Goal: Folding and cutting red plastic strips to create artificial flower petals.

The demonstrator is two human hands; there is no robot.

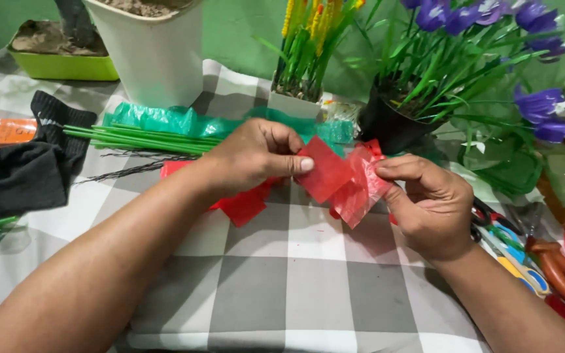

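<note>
My left hand (256, 153) pinches a single red plastic square (325, 171) by its left edge, held above the checked tablecloth (282, 274). My right hand (429, 202) grips a small stack of crinkled red plastic squares (359, 189) that touches the single square. More red plastic pieces (243, 204) lie on the cloth under my left wrist.
Green plastic stems (138, 138) and dark wires (132, 170) lie at the left, beside green plastic sheet (165, 119) and a black cloth (34, 167). A white pot (155, 55), yellow and purple artificial flowers (537, 104) stand behind. Scissors and pliers (524, 261) lie at right.
</note>
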